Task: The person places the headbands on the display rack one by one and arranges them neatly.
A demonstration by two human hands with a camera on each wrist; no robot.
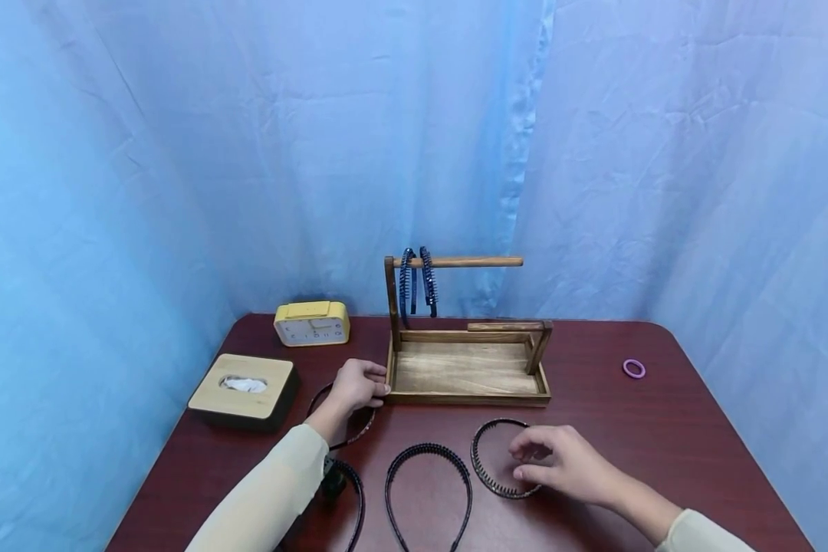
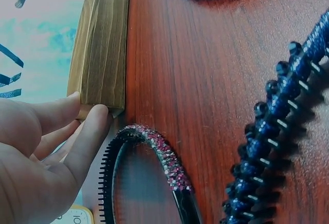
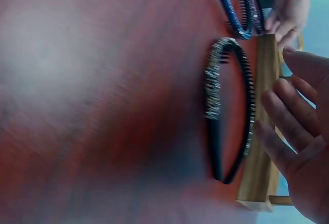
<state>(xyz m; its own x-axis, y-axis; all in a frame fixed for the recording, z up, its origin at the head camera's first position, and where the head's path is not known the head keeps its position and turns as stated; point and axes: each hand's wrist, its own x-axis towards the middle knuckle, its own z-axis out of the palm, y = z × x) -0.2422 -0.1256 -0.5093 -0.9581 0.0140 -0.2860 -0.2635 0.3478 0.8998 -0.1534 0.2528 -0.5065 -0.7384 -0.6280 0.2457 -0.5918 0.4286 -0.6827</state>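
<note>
The right hand (image 1: 559, 464) is half-curled with thumb and fingers parted, gripping nothing; the glittery headband (image 3: 212, 94) nearest it lies on the table (image 1: 593, 399) just before the rack (image 1: 469, 399); in the head view the fingertips and thumb overlap the right part of its loop, while in the right wrist view the band sits beyond the fingertips; whether any finger touches it, I cannot tell.

The left hand (image 1: 355, 383) has its fingers loosely extended, their tips touching the left end of the rack at the front corner; the pink-and-silver headband (image 2: 172, 165) lies on the table under that wrist, near the thumb but ungripped; nearer the person lie a navy beaded headband (image 2: 262, 131), partly behind the left sleeve (image 1: 276, 483), and a dark headband (image 1: 428, 448) between the two arms.

Two hanging headbands (image 1: 428, 276) are on the rack's upper bar (image 1: 483, 261), near its post; the yellow clock (image 1: 313, 323) and the tissue box (image 1: 269, 376) stand at left; a purple ring (image 1: 633, 376) lies at right.
</note>
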